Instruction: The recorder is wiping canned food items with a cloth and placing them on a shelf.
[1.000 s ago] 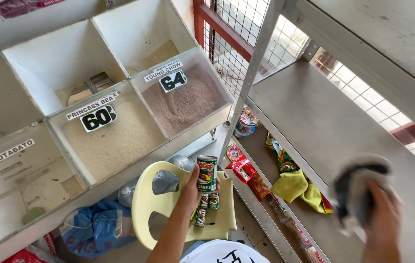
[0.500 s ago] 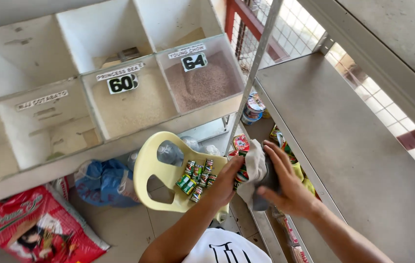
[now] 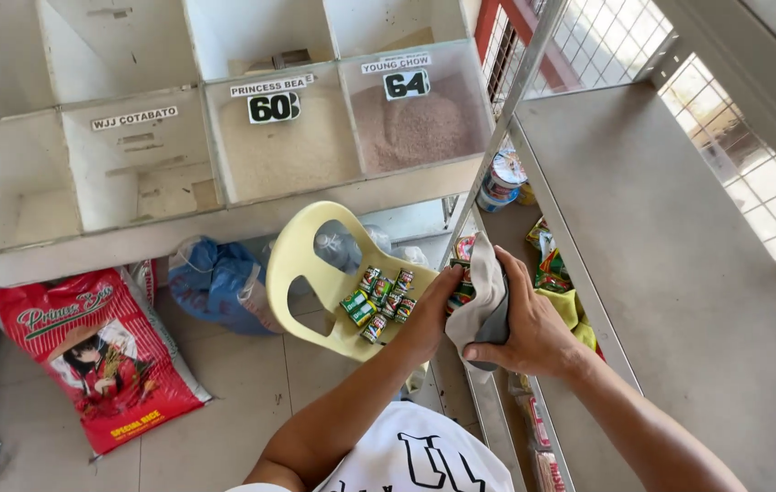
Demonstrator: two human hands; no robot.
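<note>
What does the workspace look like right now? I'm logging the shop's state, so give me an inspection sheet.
Surface: grey metal shelf, top level bare; tiled floor below.
Job's things: cloth wrapped over a small can; more small cans on a yellow plastic chair.
Clutter: red rice sack and blue bag on the floor; packets on a lower shelf.
Grippers: right hand grips the cloth; left hand holds the can under it.
Cables: nothing seen.
Surroundings: grain bins with price tags; wire mesh window.
</note>
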